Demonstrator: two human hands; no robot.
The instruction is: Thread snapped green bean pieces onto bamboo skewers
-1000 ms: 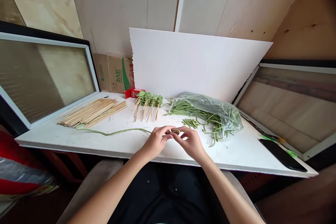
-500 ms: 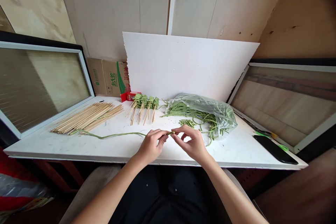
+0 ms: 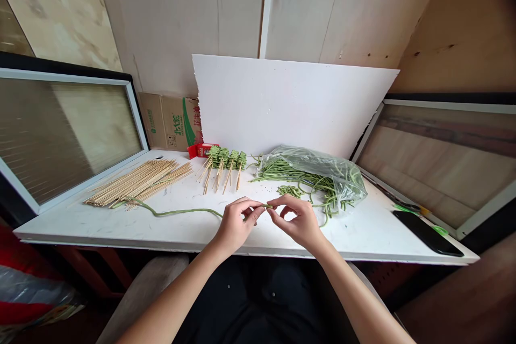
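One long green bean stretches from the wooden skewers on the left, across the white table, into my left hand. That hand is closed, pinching the bean near its right end. My right hand is closed too, with thumb and forefinger on the bean's tip. The two hands nearly meet above the table's front edge. Behind my right hand lies a small pile of bean bits. A clear plastic bag beyond it holds many long green beans.
Skewers threaded with folded beans lie at the back by a red box. A cardboard box and a white board stand behind. At right lie a black phone and scissors.
My right finger and thumb have closed on the bean's tip, which showed between the hands before. The whole view has shifted slightly.
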